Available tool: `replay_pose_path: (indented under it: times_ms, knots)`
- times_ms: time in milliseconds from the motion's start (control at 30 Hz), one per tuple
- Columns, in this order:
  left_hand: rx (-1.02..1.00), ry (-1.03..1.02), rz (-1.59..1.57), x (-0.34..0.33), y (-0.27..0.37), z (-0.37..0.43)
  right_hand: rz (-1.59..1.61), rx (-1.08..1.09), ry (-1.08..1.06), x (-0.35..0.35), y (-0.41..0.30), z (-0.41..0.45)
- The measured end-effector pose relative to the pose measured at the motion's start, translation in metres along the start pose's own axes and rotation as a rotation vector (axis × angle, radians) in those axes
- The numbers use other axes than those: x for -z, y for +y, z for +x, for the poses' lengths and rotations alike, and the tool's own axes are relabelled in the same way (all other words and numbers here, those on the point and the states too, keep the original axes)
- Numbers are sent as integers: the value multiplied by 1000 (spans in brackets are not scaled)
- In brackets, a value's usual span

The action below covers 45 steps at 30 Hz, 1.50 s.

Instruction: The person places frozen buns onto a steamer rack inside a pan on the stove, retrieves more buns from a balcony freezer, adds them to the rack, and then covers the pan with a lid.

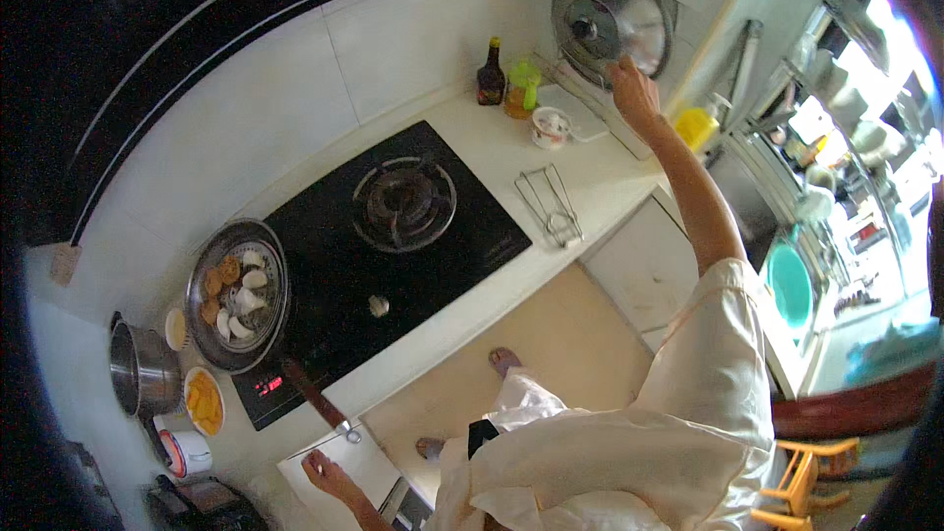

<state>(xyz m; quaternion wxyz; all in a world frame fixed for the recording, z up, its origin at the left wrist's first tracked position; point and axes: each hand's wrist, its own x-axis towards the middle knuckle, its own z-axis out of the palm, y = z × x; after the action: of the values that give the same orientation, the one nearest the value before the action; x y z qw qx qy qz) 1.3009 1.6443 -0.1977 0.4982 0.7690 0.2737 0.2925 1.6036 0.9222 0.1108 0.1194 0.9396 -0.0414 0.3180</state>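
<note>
My right hand (636, 94) reaches far up to the right and grips the lower rim of a round pan lid (641, 22) with a dark knob, upright near the wall. My left hand (330, 476) is low at the left, fingers curled, with no object visible in it. Just above that hand, the brown handle (321, 404) of a wok (243, 363) points towards me. The wok sits uncovered on the left of the black cooktop (457, 265). In it, a perforated steamer tray (259, 317) carries several brown round pieces (212, 282) and white pieces (249, 301) of food.
A burner (404, 203), sauce bottle (490, 77), green-topped jug (522, 92), tub (550, 127) and wire rack (551, 206) are to the right. Left stand a steel pot (151, 369), a bowl of yellow pieces (204, 402) and an enamel mug (188, 453). A range hood (184, 51) overhangs.
</note>
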Motion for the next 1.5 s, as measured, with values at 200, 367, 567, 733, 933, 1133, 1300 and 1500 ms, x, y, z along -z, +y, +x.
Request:
replay_pose_path:
  times_ms: [200,367,567,733,933,1133,1300,1500]
  knots:
    - [552,71,-764,59,-20,-96,-222,28,-313,-79,-15,99]
    - [238,223,219,63,-51,-156,-539,187,-369,-135,54,139]
    - [580,368,-13,19,28,-196,-561,323,-236,-174,69,171]
    - [613,325,-93,-2,3,-199,-548,376,82,-118,75,227]
    - [712,196,-175,-44,-7,-158,37,569,5,-33,15,255]
    - [715,184,-194,-22,-21,-126,754,513,-197,76,-251,121]
    - [666,131,-256,3,-20,-112,879,687,-276,96,-450,88]
    - [769,168,-237,43,-34,-135,797,758,-429,81,-647,52]
